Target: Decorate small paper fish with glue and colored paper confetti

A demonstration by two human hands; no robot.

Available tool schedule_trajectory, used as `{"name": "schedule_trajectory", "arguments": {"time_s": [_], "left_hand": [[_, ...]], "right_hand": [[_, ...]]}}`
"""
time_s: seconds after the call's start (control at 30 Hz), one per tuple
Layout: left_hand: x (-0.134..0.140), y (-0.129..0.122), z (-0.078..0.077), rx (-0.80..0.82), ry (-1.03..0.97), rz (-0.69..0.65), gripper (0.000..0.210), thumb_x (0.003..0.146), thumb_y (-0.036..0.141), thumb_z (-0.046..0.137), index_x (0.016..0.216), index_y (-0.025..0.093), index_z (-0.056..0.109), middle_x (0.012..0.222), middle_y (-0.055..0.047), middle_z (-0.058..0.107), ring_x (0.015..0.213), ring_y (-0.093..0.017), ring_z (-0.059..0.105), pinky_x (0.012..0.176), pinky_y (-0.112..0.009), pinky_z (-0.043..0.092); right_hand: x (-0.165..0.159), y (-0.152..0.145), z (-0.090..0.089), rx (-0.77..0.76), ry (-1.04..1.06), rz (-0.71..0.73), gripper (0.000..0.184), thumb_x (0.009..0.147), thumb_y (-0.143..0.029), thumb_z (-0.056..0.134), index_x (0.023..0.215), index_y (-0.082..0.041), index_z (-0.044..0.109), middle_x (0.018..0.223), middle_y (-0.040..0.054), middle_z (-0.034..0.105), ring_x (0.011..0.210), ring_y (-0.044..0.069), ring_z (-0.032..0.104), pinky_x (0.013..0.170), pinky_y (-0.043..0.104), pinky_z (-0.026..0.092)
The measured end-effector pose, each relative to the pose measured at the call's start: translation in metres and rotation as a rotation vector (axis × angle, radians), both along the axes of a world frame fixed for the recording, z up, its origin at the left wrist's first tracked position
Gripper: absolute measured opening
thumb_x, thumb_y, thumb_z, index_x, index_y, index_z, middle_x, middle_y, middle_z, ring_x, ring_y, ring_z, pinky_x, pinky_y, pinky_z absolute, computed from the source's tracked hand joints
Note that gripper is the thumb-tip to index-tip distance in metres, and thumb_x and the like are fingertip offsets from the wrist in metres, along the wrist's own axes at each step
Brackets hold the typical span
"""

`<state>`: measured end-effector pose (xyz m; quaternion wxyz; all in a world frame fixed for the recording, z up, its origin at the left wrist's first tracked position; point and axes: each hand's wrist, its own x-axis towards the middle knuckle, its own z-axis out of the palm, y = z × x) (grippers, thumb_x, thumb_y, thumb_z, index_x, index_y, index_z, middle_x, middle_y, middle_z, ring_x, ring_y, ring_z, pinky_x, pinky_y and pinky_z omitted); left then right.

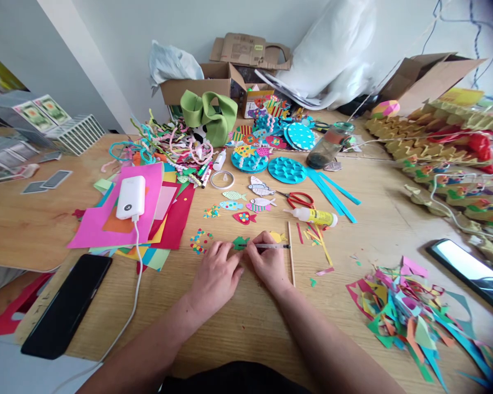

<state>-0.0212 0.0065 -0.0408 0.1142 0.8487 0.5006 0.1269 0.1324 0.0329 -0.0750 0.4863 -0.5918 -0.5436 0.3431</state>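
My right hand [270,265] grips a slim pen [274,246], its tip end over a green paper fish [239,242] on the wooden table. The fish is partly hidden by my fingers. To its left, my left hand [214,273] rests with fingers stretched towards the fish's lower edge; nothing is seen in its grasp. A yellow paper fish [277,236] lies just beyond my right hand, and a thin wooden stick [291,257] beside it. Small colored paper dots [199,241] are scattered past my left fingertips. Farther off lies a red decorated fish [244,218].
Red-handled scissors [299,199] and a glue bottle [315,216] lie ahead on the right. Paper scraps [414,312] are heaped at right. A white power bank [130,196] sits on colored sheets, its cable [135,295] running towards me. Phones [68,306] flank both sides.
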Motion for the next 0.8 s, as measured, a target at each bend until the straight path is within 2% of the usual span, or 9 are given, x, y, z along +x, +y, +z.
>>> {"name": "schedule_trajectory", "arguments": {"time_s": [0.17, 0.37, 0.8], "left_hand": [[0.0001, 0.0008, -0.0001, -0.024, 0.034, -0.011, 0.034, 0.09, 0.022, 0.06, 0.123, 0.018, 0.061, 0.121, -0.011, 0.056, 0.116, -0.027, 0.046, 0.103, -0.046, 0.043], [0.0012, 0.0005, -0.0007, -0.017, 0.053, -0.004, 0.031, 0.09, 0.023, 0.06, 0.12, 0.021, 0.063, 0.12, -0.009, 0.057, 0.114, -0.028, 0.047, 0.101, -0.046, 0.044], [0.0024, -0.0001, 0.003, -0.033, 0.077, -0.009, 0.029, 0.09, 0.022, 0.059, 0.119, 0.017, 0.063, 0.118, -0.01, 0.056, 0.112, -0.028, 0.047, 0.1, -0.044, 0.044]], "right_hand": [[-0.0004, 0.0005, -0.0005, -0.013, 0.005, 0.015, 0.019, 0.078, -0.034, 0.06, 0.067, -0.023, 0.05, 0.056, -0.0029, 0.054, 0.051, 0.014, 0.048, 0.05, 0.027, 0.039], [-0.0008, 0.001, -0.0008, -0.016, 0.01, 0.033, 0.019, 0.079, -0.034, 0.061, 0.067, -0.023, 0.051, 0.056, -0.003, 0.054, 0.051, 0.014, 0.048, 0.049, 0.027, 0.039], [-0.001, 0.0009, -0.0013, -0.031, 0.001, 0.044, 0.019, 0.078, -0.034, 0.06, 0.067, -0.023, 0.051, 0.055, -0.003, 0.054, 0.05, 0.014, 0.048, 0.048, 0.026, 0.039]]}}
